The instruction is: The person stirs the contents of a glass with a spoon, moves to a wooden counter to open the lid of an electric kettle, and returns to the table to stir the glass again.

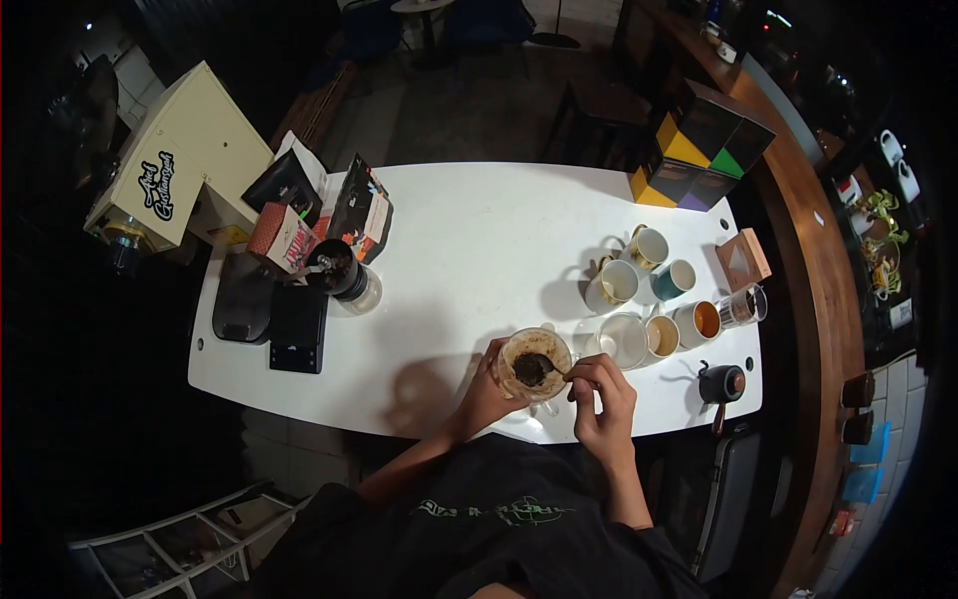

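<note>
My left hand is wrapped around the side of a round, clear-rimmed coffee vessel, tilted so its inside faces me. Its pale inner wall is smeared brown, and dark coffee grounds lie at the bottom. Between the pinched fingertips of my right hand is the thin handle of what looks like a small spoon, its end reaching into the vessel. The fingers hide most of the handle. Just beyond my right hand stands a clear glass pitcher.
Several cups, including a teal cup and an orange-lined cup, stand right on the white table. A small dark pot sits near the right edge. At left are a hand grinder, a black scale and coffee bags.
</note>
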A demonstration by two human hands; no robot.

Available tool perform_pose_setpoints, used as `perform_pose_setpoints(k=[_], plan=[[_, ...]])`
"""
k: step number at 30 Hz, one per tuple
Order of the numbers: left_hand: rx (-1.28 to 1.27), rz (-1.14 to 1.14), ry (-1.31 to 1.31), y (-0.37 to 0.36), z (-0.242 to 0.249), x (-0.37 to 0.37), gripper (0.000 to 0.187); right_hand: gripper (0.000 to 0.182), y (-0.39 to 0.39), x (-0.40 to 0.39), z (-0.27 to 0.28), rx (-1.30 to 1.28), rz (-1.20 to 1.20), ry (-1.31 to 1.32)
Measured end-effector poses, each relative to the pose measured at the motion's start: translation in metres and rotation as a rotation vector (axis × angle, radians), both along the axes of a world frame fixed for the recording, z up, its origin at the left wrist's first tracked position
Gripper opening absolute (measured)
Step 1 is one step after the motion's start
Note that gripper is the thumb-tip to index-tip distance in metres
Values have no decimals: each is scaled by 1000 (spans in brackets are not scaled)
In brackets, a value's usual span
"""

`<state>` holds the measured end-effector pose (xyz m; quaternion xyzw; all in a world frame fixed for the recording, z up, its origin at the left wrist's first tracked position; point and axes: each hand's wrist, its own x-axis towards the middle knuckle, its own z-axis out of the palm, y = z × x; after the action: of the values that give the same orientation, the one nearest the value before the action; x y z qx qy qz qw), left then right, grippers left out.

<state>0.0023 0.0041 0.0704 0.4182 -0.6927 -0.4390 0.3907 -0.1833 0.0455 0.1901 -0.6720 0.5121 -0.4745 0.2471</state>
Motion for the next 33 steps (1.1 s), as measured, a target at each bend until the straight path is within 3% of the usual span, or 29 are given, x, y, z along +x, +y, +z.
perform_pose_setpoints(k=[7,9,15,22,33], plan=[[30,-11,145,-1,-8,-2,88,9,-5,0,-4,50,88,-10],[17,-9,126,-2,-7,-2,87,9,-6,1,-3,-37,41,69],[25,-19,139,-1,-5,-2,87,10,-4,1,-7,26,41,98],[67,-31,199,-4,-17,-1,87,9,-2,-1,-7,-3,64,-84],[99,-41,224,-3,-9,-1,87,11,-2,-5,-10,34,25,0]])
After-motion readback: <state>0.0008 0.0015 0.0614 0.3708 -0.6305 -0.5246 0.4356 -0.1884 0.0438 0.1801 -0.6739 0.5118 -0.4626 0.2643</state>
